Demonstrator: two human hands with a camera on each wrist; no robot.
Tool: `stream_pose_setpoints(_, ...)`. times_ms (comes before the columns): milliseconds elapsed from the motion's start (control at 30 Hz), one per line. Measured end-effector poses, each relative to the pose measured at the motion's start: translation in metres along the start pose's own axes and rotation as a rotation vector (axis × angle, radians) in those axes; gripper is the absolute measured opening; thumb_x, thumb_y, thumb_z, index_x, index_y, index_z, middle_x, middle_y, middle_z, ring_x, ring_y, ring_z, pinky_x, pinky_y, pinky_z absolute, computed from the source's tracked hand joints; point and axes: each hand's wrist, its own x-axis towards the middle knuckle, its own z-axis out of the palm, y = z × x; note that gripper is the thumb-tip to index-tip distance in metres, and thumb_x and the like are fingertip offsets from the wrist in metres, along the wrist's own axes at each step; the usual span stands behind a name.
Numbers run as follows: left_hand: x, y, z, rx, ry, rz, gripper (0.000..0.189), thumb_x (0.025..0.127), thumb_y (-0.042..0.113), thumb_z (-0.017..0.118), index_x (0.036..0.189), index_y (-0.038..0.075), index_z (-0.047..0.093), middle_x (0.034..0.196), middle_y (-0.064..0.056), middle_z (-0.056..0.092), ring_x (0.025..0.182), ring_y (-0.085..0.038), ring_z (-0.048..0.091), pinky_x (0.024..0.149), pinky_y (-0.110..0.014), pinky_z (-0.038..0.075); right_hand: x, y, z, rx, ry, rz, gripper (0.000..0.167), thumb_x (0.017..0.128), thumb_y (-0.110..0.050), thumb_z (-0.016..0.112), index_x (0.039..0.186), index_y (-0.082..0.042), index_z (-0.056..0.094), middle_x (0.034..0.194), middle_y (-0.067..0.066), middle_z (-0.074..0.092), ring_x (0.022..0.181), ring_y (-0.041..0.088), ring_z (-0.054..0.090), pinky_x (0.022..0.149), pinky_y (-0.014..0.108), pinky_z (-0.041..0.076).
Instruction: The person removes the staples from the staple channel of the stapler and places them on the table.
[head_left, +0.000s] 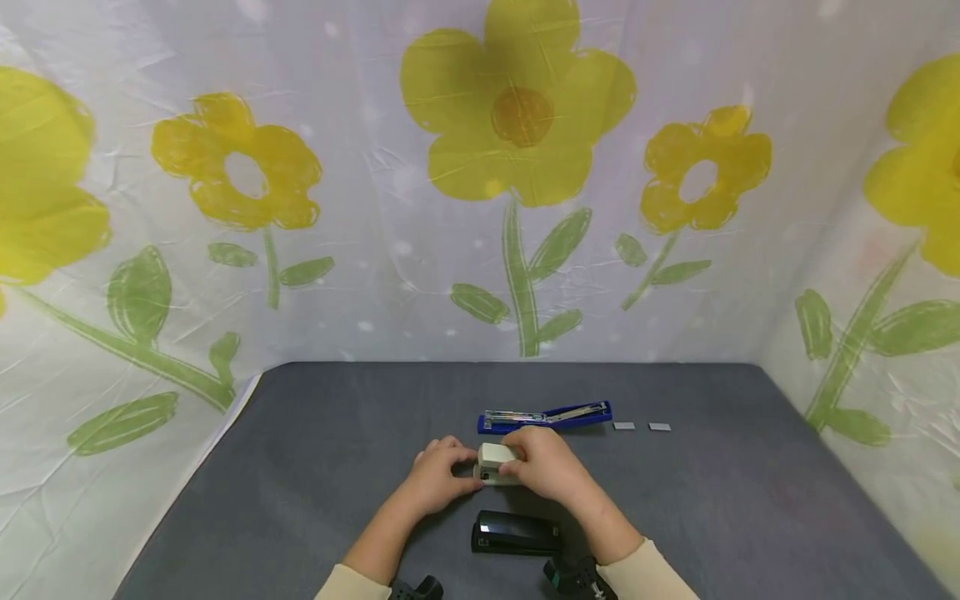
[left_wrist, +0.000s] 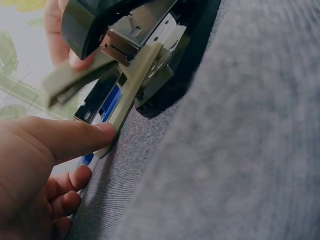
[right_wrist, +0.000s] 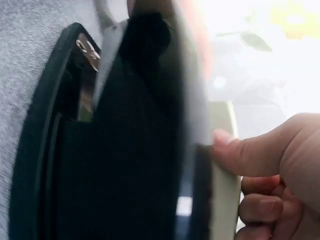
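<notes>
A cream stapler (head_left: 495, 456) stands at the middle of the dark table, its top arm (left_wrist: 75, 82) raised off its base (left_wrist: 127, 95). My left hand (head_left: 437, 477) holds the left end of the base, with the thumb (left_wrist: 92, 137) on its near side; the index finger is hidden in the left wrist view. From the right, my right hand (head_left: 551, 462) grips the top arm between thumb (right_wrist: 240, 152) and fingers. The right end of the stapler is covered by that hand in the head view.
A black stapler (head_left: 517, 533) lies just in front of both hands, between the forearms. Behind them is a blue stapler (head_left: 576, 415), opened out flat. Two small staple strips, one nearer (head_left: 624, 426) and one farther right (head_left: 660, 427), lie beside it.
</notes>
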Motion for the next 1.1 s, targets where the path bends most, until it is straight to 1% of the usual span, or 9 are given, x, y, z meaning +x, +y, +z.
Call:
stream_pose_setpoints(100, 0.001, 0.001, 0.0, -0.013, -0.002, -0.011, 0.031, 0.084, 0.028, 0.086, 0.11, 0.013, 0.078, 0.096, 0.005, 0.058, 0.09, -0.018, 0.048, 0.081, -0.042, 0.037, 0.0, 0.005, -0.006, 0.102, 0.019, 0.022, 0.02, 0.088, -0.013, 0.081, 0.107, -0.007, 0.077, 0.068, -0.004, 0.046, 0.061, 0.011, 0.04, 0.058, 0.027, 0.035)
stream_pose_setpoints(200, 0.001, 0.004, -0.002, -0.027, -0.003, -0.016, 0.03, 0.085, 0.026, 0.085, 0.111, 0.014, 0.078, 0.096, 0.005, 0.057, 0.09, -0.018, 0.047, 0.081, -0.042, 0.037, -0.001, 0.007, -0.014, 0.194, 0.022, 0.06, 0.02, 0.091, -0.011, 0.079, 0.11, -0.007, 0.076, 0.069, -0.004, 0.045, 0.059, 0.011, 0.039, 0.057, 0.026, 0.034)
stream_pose_setpoints(333, 0.001, 0.005, -0.003, -0.032, -0.006, -0.012, 0.031, 0.085, 0.025, 0.085, 0.113, 0.013, 0.078, 0.095, 0.004, 0.057, 0.089, -0.018, 0.046, 0.081, -0.042, 0.037, -0.004, 0.01, -0.027, 0.24, -0.001, 0.096, 0.022, 0.094, -0.011, 0.076, 0.115, -0.005, 0.072, 0.07, -0.002, 0.045, 0.058, 0.012, 0.039, 0.056, 0.027, 0.034)
stream_pose_setpoints(433, -0.001, 0.004, -0.003, -0.028, -0.009, -0.012, 0.032, 0.086, 0.025, 0.084, 0.115, 0.013, 0.078, 0.096, 0.005, 0.058, 0.088, -0.017, 0.046, 0.081, -0.042, 0.037, -0.009, 0.01, -0.038, 0.221, -0.028, 0.1, 0.022, 0.096, -0.012, 0.074, 0.116, -0.005, 0.069, 0.071, -0.002, 0.046, 0.058, 0.012, 0.04, 0.057, 0.028, 0.035)
stream_pose_setpoints(600, -0.002, 0.004, -0.002, -0.019, -0.01, 0.0, 0.033, 0.088, 0.025, 0.082, 0.119, 0.014, 0.078, 0.097, 0.004, 0.058, 0.088, -0.017, 0.046, 0.08, -0.042, 0.037, -0.02, 0.011, -0.058, 0.131, -0.066, 0.075, 0.022, 0.097, -0.016, 0.073, 0.115, -0.005, 0.066, 0.077, -0.002, 0.053, 0.059, 0.012, 0.044, 0.061, 0.032, 0.039)
stream_pose_setpoints(733, -0.001, 0.003, -0.001, 0.0, -0.001, 0.013, 0.032, 0.089, 0.024, 0.082, 0.118, 0.014, 0.078, 0.096, 0.004, 0.058, 0.087, -0.017, 0.046, 0.08, -0.042, 0.037, -0.025, 0.017, -0.071, 0.087, -0.064, 0.085, 0.015, 0.093, -0.014, 0.073, 0.105, -0.008, 0.066, 0.078, -0.003, 0.056, 0.061, 0.013, 0.047, 0.06, 0.033, 0.04)
stream_pose_setpoints(900, -0.001, 0.003, 0.0, 0.012, 0.001, 0.02, 0.032, 0.089, 0.023, 0.082, 0.118, 0.014, 0.078, 0.096, 0.003, 0.059, 0.087, -0.017, 0.047, 0.08, -0.042, 0.037, -0.032, 0.024, -0.085, 0.07, -0.065, 0.139, 0.015, 0.085, -0.008, 0.073, 0.098, -0.009, 0.065, 0.078, -0.001, 0.056, 0.066, 0.016, 0.049, 0.061, 0.035, 0.041)
stream_pose_setpoints(1100, 0.0, 0.002, 0.0, 0.011, 0.004, 0.011, 0.032, 0.089, 0.024, 0.081, 0.119, 0.014, 0.078, 0.096, 0.004, 0.059, 0.087, -0.016, 0.046, 0.08, -0.042, 0.037, -0.041, 0.035, -0.097, 0.062, -0.098, 0.216, 0.02, 0.08, -0.005, 0.076, 0.099, -0.007, 0.07, 0.085, 0.001, 0.061, 0.072, 0.019, 0.051, 0.066, 0.037, 0.043)
